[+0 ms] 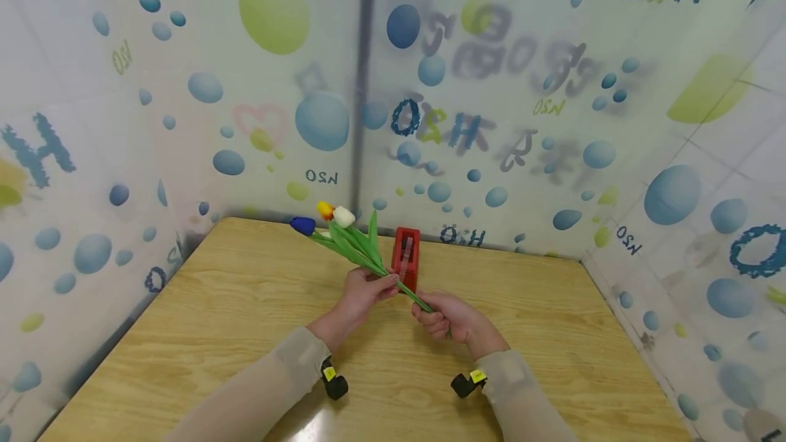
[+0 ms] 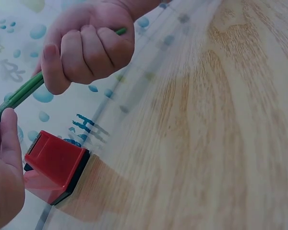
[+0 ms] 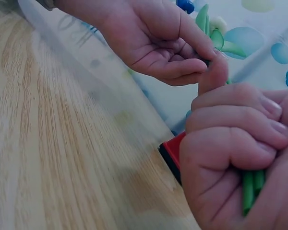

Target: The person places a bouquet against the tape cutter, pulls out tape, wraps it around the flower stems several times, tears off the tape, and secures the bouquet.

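Note:
A small bunch of artificial tulips [image 1: 362,244], with blue, white and yellow-orange heads, slants from upper left to lower right in the head view. My left hand [image 1: 364,292] pinches the green stems below the leaves between thumb and fingers. Lower down, my right hand [image 1: 447,316] grips the stems with curled fingers, and cut stem ends [image 3: 248,191] poke out of its fist in the right wrist view. Just behind the hands stands a red tape dispenser [image 1: 406,244], partly covered by the left fingertips and stems. Something clear and shiny glints at the left fingertips in the right wrist view.
A wood-grain table [image 1: 264,278] lies under both arms. Walls covered with a bubble-print sheet [image 1: 516,114] stand at its back and sides. Each sleeved wrist wears a black camera mount [image 1: 334,384].

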`<action>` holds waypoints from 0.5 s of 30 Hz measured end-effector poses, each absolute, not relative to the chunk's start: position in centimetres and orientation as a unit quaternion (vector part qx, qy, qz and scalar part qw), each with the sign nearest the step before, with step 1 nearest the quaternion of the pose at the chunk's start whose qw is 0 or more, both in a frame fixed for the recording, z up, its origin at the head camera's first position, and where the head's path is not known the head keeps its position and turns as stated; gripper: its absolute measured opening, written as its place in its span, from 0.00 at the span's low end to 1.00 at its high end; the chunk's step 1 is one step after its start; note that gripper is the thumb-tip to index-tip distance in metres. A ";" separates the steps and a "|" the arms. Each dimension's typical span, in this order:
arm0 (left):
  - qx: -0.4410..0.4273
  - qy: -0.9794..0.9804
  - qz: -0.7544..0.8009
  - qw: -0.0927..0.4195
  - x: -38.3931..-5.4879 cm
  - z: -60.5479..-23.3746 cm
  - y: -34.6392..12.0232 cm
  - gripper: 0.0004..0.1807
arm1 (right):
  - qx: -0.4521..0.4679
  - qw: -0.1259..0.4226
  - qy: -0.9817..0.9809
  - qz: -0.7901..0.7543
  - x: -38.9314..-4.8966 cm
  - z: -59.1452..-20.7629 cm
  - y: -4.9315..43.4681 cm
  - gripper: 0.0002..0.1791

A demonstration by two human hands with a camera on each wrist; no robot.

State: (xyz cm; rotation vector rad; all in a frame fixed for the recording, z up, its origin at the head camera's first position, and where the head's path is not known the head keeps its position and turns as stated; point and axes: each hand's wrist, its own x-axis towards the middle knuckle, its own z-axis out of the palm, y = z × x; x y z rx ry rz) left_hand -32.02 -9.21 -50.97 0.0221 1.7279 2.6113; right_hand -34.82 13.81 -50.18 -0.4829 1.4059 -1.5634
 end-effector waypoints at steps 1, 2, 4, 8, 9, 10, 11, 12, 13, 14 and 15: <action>0.008 0.552 0.834 0.005 -32.0 -50.9 -9.2 0.07 | -0.190 0.474 0.575 -0.639 -34.8 -50.1 13.8 0.31; 0.009 0.551 0.834 0.006 -32.0 -50.9 -9.2 0.07 | -0.181 0.474 0.578 -0.640 -34.8 -50.1 13.8 0.30; 0.008 0.550 0.835 0.006 -31.9 -50.8 -9.2 0.07 | -0.166 0.469 0.587 -0.639 -34.7 -50.0 13.7 0.29; 0.002 0.550 0.835 0.003 -31.9 -50.8 -9.2 0.08 | -0.155 0.448 0.616 -0.629 -34.4 -49.7 13.5 0.27; 0.001 0.549 0.836 0.002 -31.9 -50.8 -9.2 0.09 | -0.157 0.439 0.625 -0.626 -34.4 -49.6 13.4 0.27; 0.000 0.548 0.836 0.001 -32.0 -50.8 -9.2 0.10 | -0.165 0.426 0.639 -0.619 -34.4 -49.6 13.3 0.26; 0.000 0.548 0.836 -0.001 -32.0 -50.9 -9.2 0.11 | -0.178 0.411 0.653 -0.611 -34.4 -49.6 13.3 0.25; -0.001 0.548 0.836 -0.003 -32.0 -50.9 -9.2 0.13 | -0.191 0.392 0.671 -0.600 -34.4 -49.6 13.2 0.24; -0.001 0.545 0.838 -0.004 -32.0 -50.9 -9.2 0.14 | -0.205 0.372 0.690 -0.587 -34.4 -49.5 13.2 0.24; 0.000 0.545 0.839 -0.005 -32.0 -50.8 -9.1 0.16 | -0.217 0.349 0.710 -0.571 -34.4 -49.4 13.1 0.24; 0.000 0.543 0.840 -0.005 -32.0 -50.7 -9.1 0.16 | -0.234 0.323 0.734 -0.550 -34.4 -49.4 13.0 0.25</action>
